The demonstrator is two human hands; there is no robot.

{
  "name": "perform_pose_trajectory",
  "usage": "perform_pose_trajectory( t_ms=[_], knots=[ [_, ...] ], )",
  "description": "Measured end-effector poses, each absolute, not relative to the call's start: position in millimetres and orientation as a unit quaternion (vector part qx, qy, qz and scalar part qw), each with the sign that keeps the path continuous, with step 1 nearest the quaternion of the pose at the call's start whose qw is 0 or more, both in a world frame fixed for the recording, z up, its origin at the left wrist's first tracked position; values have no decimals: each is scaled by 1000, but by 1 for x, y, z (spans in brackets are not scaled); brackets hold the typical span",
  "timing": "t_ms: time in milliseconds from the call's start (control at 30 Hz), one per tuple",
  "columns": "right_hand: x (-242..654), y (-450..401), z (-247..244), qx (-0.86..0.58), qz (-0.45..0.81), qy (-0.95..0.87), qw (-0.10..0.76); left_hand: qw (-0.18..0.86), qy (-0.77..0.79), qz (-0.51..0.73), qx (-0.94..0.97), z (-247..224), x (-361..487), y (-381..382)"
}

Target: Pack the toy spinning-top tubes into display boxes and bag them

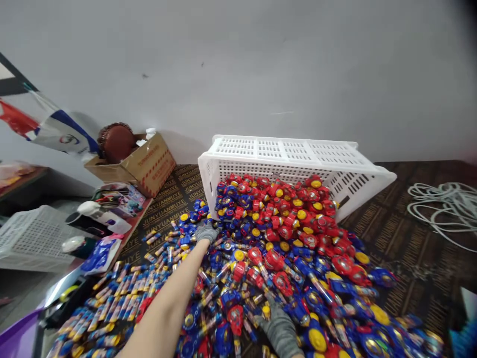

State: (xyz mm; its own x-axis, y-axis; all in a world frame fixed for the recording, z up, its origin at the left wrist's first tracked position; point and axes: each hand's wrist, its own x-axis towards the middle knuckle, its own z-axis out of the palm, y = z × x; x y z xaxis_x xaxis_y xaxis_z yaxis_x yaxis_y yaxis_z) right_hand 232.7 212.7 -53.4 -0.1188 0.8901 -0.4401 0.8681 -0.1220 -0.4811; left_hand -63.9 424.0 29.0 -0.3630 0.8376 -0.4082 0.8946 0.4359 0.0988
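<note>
A white plastic crate (290,154) lies on its side, with red toy pieces (286,204) and blue ones spilling from its mouth onto the dark printed board. My left hand (206,232), in a grey glove, reaches among blue pieces beside the crate's left corner; its fingers are blurred and partly hidden. Lower down, my right hand (278,323), also gloved in grey, rests in the pile with its fingers apart, close to a small yellow-topped piece (266,312). Many small printed cylinders (126,293) lie at the left.
An open cardboard box (154,166) holding a dark red round item stands at the back left. Bottles (104,218) and bags are on the left, near another white crate (35,238). Coiled white cord (443,204) lies at the right. A wall rises behind.
</note>
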Motion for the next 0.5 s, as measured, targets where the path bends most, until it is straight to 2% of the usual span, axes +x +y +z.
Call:
perform_pose_trajectory(
  t_ms=[167,367,500],
  knots=[
    [236,210,-30,-690,368,-619,74,200,821,-109,524,2,-52,426],
    [256,221,7,-671,481,-513,235,212,774,-122,584,9,-59,408],
    [270,222,24,-661,494,-491,280,223,762,-104,599,11,-44,399]
  ],
)
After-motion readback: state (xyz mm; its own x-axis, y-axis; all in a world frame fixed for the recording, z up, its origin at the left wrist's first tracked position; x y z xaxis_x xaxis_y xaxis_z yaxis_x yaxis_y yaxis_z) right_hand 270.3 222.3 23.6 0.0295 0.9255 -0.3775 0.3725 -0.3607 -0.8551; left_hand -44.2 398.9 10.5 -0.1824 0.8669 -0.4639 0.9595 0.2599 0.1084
